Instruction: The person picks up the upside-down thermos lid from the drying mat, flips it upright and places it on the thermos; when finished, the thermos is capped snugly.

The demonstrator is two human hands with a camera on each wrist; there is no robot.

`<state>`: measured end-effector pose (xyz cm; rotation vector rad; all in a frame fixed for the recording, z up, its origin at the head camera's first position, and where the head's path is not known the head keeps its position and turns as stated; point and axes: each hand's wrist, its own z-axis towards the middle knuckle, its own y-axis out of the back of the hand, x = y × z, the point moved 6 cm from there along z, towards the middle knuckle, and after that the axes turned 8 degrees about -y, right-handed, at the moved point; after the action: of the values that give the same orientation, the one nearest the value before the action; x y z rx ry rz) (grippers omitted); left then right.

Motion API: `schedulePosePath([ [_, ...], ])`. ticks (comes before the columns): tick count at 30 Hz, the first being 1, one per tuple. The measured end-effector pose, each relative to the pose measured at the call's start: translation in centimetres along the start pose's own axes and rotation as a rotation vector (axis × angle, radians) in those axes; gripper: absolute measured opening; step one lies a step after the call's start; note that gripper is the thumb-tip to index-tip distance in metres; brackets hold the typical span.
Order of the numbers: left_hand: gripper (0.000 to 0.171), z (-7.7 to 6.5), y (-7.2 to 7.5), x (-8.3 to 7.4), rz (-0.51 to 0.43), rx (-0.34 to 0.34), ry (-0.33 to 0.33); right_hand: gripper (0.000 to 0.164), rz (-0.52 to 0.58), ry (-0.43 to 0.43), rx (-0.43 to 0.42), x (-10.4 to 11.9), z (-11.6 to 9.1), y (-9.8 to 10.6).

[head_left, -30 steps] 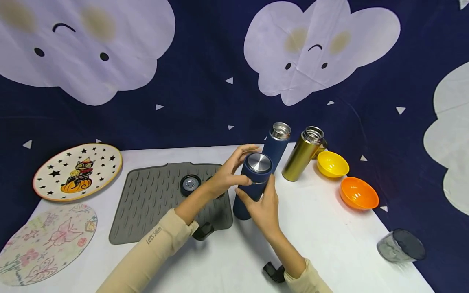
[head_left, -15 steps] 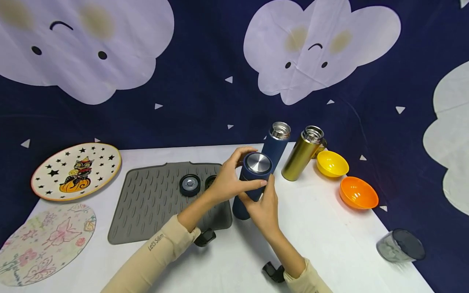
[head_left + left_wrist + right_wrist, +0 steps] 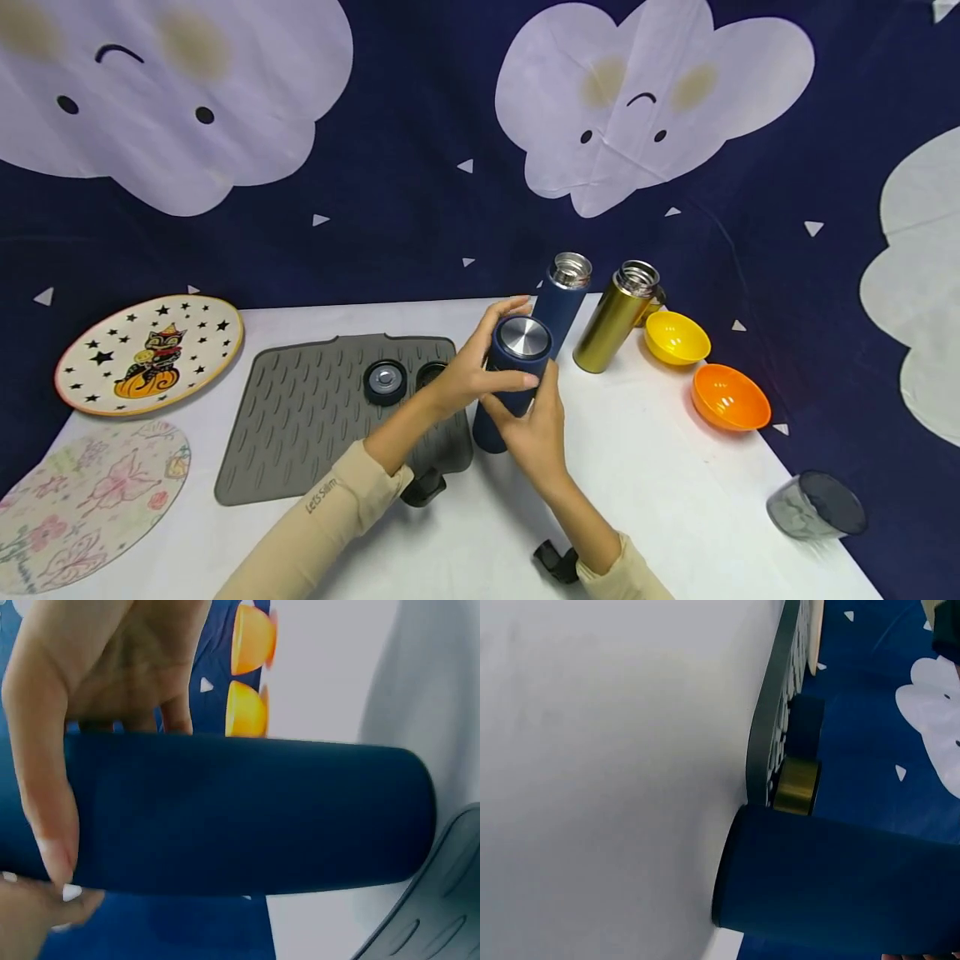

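A navy insulated bottle (image 3: 491, 429) with a steel-topped lid (image 3: 524, 337) stands in front of me, leaning slightly in the head view. My left hand (image 3: 474, 367) grips its upper part from the left, thumb laid across the front. Lower down, my right hand (image 3: 536, 427) holds the same bottle from the near right. Close up in the left wrist view, the left thumb crosses the bottle's smooth side (image 3: 255, 814). Behind it are an open-topped navy bottle (image 3: 558, 312) and an open-topped gold bottle (image 3: 607, 329).
A grey drying mat (image 3: 300, 425) carries a round lid (image 3: 386, 382) and another partly hidden lid (image 3: 430, 374). Left are a cat-patterned plate (image 3: 213, 367) and a butterfly placemat (image 3: 97, 508). Right are a yellow bowl (image 3: 677, 337), an orange bowl (image 3: 731, 397) and a grey cup (image 3: 813, 504).
My left thumb has moved rightward across the front of the bottle, and the left hand has turned with it. The right hand keeps its hold. The head view has shifted slightly.
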<state>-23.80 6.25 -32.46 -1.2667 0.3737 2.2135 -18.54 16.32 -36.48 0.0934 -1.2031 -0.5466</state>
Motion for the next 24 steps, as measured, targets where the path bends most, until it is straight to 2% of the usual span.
schedulePosePath([
  [3, 0.083, -0.16, -0.04, 0.12, 0.128, -0.057, 0.015, 0.069, 0.0, 0.002, -0.006, 0.05, 0.06, 0.03],
  [5, 0.078, -0.17, -0.04, 0.26, 0.114, -0.088, 0.018, 0.069, -0.005, 0.0, -0.009, 0.05, 0.06, 0.03],
  [9, 0.078, -0.16, -0.29, 0.43, -0.007, -0.093, 0.003, 0.069, 0.002, 0.002, -0.006, -0.06, 0.0, -0.01],
  [10, 0.078, -0.17, -0.33, 0.44, 0.011, -0.098, 0.002, 0.068, 0.008, 0.004, -0.006, -0.1, -0.01, -0.01],
  [14, 0.077, -0.24, -0.23, 0.21, 0.205, -0.148, -0.031, 0.065, 0.015, 0.006, 0.004, -0.11, 0.01, -0.06],
  [16, 0.073, -0.19, -0.17, 0.17, 0.213, -0.146, -0.048, 0.067, 0.005, 0.001, 0.006, -0.06, 0.0, -0.08],
  [18, 0.072, -0.13, -0.19, 0.16, 0.126, -0.114, -0.062, 0.069, -0.004, 0.0, 0.006, -0.04, -0.05, -0.11],
  [20, 0.08, -0.1, -0.29, 0.2, 0.061, -0.082, -0.054, 0.068, 0.002, 0.007, 0.006, -0.04, -0.06, -0.11],
  [22, 0.088, -0.15, -0.27, 0.27, 0.094, -0.083, -0.04, 0.065, 0.003, 0.009, 0.002, -0.05, -0.06, -0.09],
  [24, 0.092, -0.16, -0.22, 0.22, 0.192, -0.103, -0.033, 0.065, 0.008, 0.009, 0.003, -0.03, -0.01, -0.07],
])
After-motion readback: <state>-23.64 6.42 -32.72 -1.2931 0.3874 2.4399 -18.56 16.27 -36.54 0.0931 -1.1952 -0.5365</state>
